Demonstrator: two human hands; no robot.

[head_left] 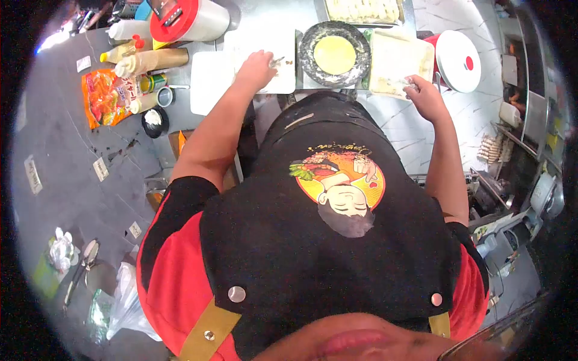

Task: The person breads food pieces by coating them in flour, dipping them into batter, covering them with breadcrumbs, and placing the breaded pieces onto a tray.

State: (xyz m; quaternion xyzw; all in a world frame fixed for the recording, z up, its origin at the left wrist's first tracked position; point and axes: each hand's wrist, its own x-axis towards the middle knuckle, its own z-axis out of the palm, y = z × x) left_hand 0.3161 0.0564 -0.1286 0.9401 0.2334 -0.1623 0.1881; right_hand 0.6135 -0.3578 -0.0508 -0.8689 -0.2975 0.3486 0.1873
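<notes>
My left hand (257,71) is over the white cutting board (283,48). Its fingers are curled together, with a small greyish bit at their tips that I cannot make out. My right hand (426,99) is at the near right corner of a shallow tray (398,63) with pale, whitish contents. Its fingers are bent inward and whitish at the tips; what they hold, if anything, is too small to name. Between the hands sits a dark round bowl (308,39), its rim dusted white, with pale yellow liquid (335,55) in it.
Behind the bowl lies a tray of pale rolled pieces (363,11). At the left stand a red-rimmed white tub (205,21), a sauce bottle (159,60), an orange packet (105,99) and a small black bowl (155,127). A white-lidded pot (459,60) is at the right.
</notes>
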